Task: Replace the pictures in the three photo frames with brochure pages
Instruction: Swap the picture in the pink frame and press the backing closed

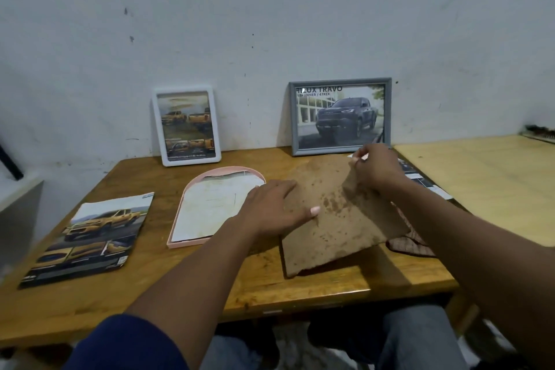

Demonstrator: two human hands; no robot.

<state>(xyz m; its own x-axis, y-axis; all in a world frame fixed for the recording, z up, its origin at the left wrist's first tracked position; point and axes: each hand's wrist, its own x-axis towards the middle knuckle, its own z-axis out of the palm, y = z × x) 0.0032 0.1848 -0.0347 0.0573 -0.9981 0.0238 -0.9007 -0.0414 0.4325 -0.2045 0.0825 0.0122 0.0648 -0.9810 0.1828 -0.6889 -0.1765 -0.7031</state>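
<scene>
Left hand (274, 207) flat, fingers spread, pressing the stained backing board (336, 216) onto the worktop (255, 282). Right hand (375, 170) pinching and lifting the board's far right corner. Left of it, pink arched frame (180, 237) lying flat; brochure (90, 234) farther left. White frame (186, 126) and grey frame (341, 116) leaning against the far wall.

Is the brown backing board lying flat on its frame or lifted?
Lifted on its right side: the right hand raises the backing board there, while the left hand presses its left part down.
</scene>
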